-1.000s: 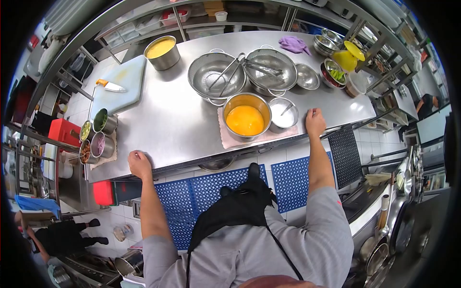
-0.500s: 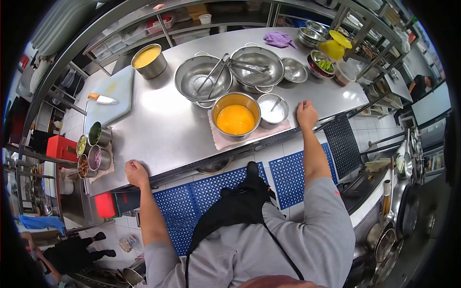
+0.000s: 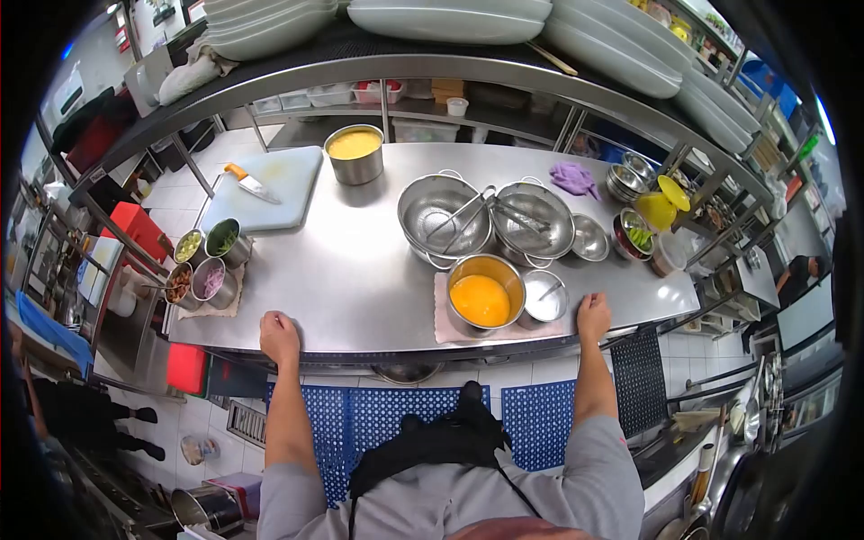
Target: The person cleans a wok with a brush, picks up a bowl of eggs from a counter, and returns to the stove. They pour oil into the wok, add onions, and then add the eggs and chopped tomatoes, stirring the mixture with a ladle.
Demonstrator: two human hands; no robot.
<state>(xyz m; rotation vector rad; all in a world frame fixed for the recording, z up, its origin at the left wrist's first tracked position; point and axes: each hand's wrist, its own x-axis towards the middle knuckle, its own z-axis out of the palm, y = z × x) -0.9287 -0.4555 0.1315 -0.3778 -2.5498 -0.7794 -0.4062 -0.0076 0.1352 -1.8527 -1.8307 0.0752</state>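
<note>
My left hand (image 3: 280, 338) rests at the front edge of the steel table (image 3: 360, 306), fingers curled in and nothing visible in them. At the right part of the same edge, my right hand (image 3: 593, 317) is a loose fist, also holding nothing I can see. Just left of it stands a small pot of white contents (image 3: 544, 299) with a utensil in it. Beside that is a pot of orange-yellow liquid (image 3: 482, 300), on a pink cloth (image 3: 445, 331). Behind are two metal colanders (image 3: 423, 193), (image 3: 560, 211), with tongs (image 3: 468, 214) lying across them.
A cutting board (image 3: 292, 184) with a knife (image 3: 256, 187) lies back left, near a pot of yellow contents (image 3: 354, 168). Several small pots of chopped ingredients (image 3: 213, 281) stand at the left edge. Stacked white plates (image 3: 450, 22) fill the overhead shelf. Blue mats (image 3: 540, 432) cover the floor.
My view has tilted up and turned, bringing the plate shelf into sight. Both hands stay at the table edge, and the pots and colanders keep their places.
</note>
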